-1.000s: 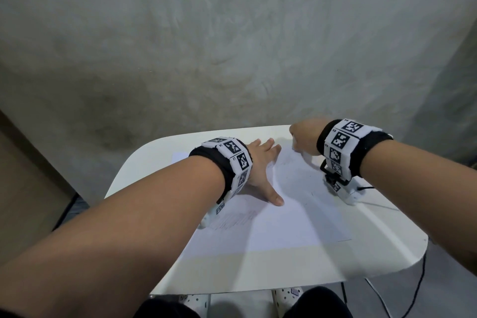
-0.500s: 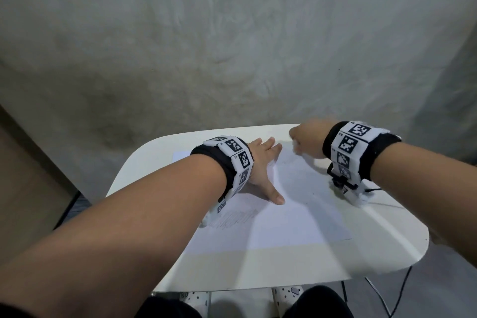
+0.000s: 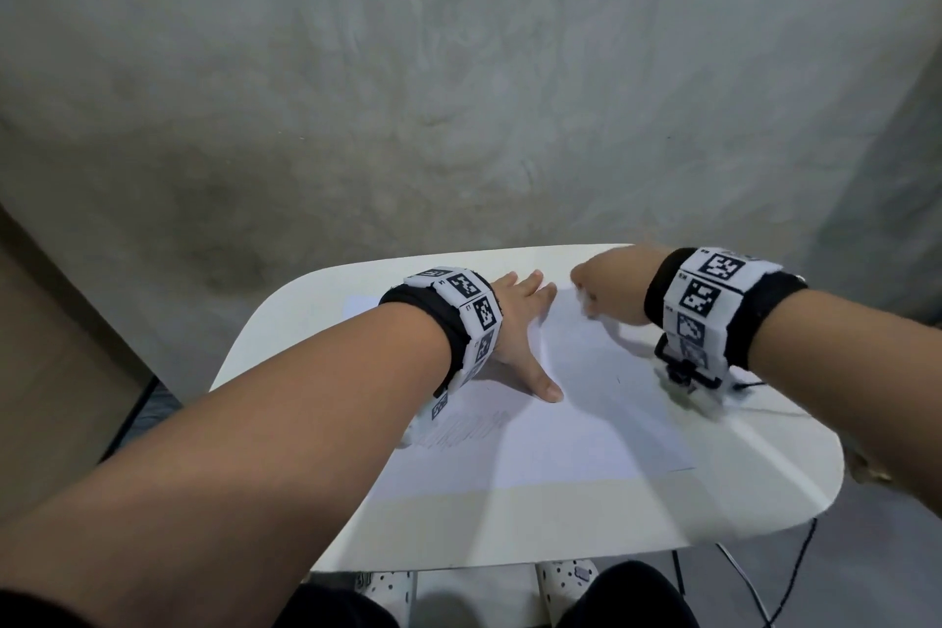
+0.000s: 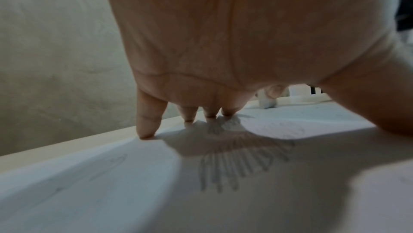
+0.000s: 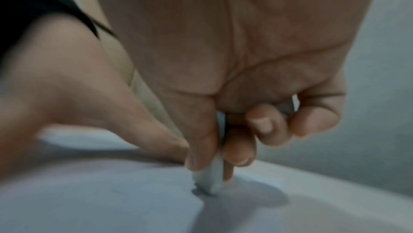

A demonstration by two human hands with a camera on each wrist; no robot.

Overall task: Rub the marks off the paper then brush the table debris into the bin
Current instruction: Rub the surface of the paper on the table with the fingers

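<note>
A white sheet of paper point(image 3: 586, 428) lies on the small white table point(image 3: 535, 530). Pencil scribbles point(image 3: 469, 428) mark its near left part and show under my palm as scribbles point(image 4: 241, 164) in the left wrist view. My left hand point(image 3: 515, 326) lies flat on the paper with fingers spread, fingertips point(image 4: 146, 131) pressing down near the far edge. My right hand point(image 3: 606, 291) sits at the paper's far right and pinches a white eraser point(image 5: 211, 178), whose tip touches the paper point(image 5: 100, 192). The eraser point(image 4: 267, 101) also shows past my left fingers.
A grey wall point(image 3: 459, 92) stands right behind the table. A brown panel point(image 3: 46, 372) is at the left. Black and white cables point(image 3: 785, 576) hang off the table's right side. My feet in white shoes point(image 3: 566, 576) are under the near edge.
My right hand with the eraser has shifted slightly right and back along the far part of the paper, in small rubbing strokes. The left hand has stayed flat in place.
</note>
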